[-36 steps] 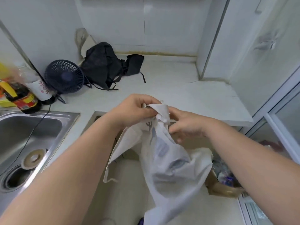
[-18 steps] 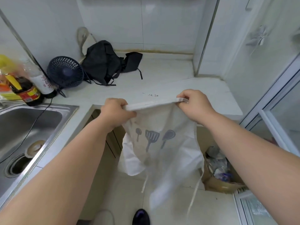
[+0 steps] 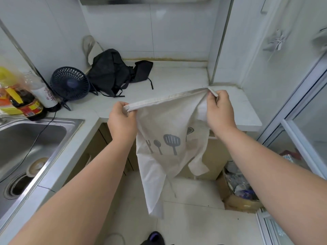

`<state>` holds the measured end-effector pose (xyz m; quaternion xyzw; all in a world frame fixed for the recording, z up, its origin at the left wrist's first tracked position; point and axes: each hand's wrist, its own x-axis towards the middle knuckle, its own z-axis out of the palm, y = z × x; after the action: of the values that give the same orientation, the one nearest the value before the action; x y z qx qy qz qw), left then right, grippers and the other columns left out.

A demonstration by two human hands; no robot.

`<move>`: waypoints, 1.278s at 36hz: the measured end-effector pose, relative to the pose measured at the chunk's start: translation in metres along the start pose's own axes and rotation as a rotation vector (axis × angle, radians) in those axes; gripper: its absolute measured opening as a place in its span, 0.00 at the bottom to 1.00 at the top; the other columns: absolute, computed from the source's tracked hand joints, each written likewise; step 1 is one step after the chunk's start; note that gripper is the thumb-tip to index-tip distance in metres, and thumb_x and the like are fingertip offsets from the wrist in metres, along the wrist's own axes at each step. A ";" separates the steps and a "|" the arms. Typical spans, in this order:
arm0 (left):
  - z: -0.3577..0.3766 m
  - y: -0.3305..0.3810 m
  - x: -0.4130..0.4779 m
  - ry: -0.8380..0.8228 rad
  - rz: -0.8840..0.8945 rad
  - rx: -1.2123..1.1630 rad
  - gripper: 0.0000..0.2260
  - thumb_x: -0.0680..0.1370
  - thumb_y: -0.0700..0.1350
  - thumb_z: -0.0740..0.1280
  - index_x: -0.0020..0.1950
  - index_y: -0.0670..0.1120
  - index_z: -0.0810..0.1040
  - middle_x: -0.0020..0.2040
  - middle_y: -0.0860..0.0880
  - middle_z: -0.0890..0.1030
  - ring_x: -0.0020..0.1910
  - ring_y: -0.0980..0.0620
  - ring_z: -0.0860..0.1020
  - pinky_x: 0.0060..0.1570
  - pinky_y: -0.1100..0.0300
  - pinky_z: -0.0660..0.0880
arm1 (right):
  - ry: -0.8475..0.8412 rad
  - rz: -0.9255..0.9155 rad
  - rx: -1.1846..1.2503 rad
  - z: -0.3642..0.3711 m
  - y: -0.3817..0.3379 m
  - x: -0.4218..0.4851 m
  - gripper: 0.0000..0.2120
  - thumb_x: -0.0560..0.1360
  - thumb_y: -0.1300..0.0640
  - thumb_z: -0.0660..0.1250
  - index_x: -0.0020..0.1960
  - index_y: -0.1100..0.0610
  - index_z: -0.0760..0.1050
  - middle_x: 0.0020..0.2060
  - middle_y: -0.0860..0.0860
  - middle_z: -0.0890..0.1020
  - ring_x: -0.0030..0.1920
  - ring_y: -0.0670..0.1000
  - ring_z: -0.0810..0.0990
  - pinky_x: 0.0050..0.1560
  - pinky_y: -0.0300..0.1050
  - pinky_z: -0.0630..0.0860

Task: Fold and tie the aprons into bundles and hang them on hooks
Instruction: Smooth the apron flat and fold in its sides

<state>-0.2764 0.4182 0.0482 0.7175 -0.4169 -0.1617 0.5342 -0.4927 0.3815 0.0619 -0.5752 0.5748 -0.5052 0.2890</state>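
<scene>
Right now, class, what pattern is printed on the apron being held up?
The white apron bears grey kitchen-utensil silhouettes; the head view shows it best.

The cream apron (image 3: 164, 131) hangs mid-view, its top hem (image 3: 168, 99) pulled taut into a band rising from 9 o'clock to 2 o'clock and gripped at its ends by the left hand (image 3: 122, 119) and the right hand (image 3: 219, 110). Grey prints of a fork, a spoon and a spatula show on its front, and the cloth and a thin tie (image 3: 172, 188) trail toward 6 o'clock above the floor (image 3: 194, 223). The black apron (image 3: 109, 71) lies crumpled on the counter (image 3: 177, 76) at 11 o'clock, its straps sprawling toward 3 o'clock
</scene>
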 end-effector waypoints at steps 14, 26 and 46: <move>-0.015 0.002 0.014 0.104 0.522 0.240 0.02 0.76 0.34 0.65 0.45 0.39 0.75 0.44 0.48 0.71 0.41 0.55 0.67 0.38 0.70 0.64 | 0.106 -0.180 -0.281 -0.005 0.000 0.010 0.07 0.76 0.67 0.56 0.51 0.60 0.69 0.34 0.52 0.71 0.38 0.55 0.69 0.34 0.45 0.60; -0.010 -0.038 0.022 -0.153 -0.057 0.521 0.11 0.82 0.49 0.59 0.52 0.41 0.71 0.49 0.41 0.76 0.44 0.45 0.71 0.36 0.56 0.64 | -0.263 0.050 -0.378 0.010 0.021 0.014 0.04 0.79 0.61 0.55 0.52 0.59 0.67 0.43 0.56 0.75 0.42 0.57 0.73 0.39 0.47 0.70; 0.015 0.028 0.022 -0.109 0.191 0.317 0.10 0.79 0.41 0.57 0.53 0.42 0.77 0.46 0.42 0.79 0.45 0.45 0.72 0.41 0.57 0.65 | -0.104 0.244 0.133 -0.015 0.017 0.064 0.04 0.78 0.59 0.56 0.48 0.51 0.67 0.40 0.52 0.74 0.42 0.53 0.72 0.57 0.56 0.77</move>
<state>-0.2851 0.3894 0.0722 0.7400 -0.5316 -0.0809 0.4040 -0.5240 0.3214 0.0673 -0.5058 0.5903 -0.4728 0.4150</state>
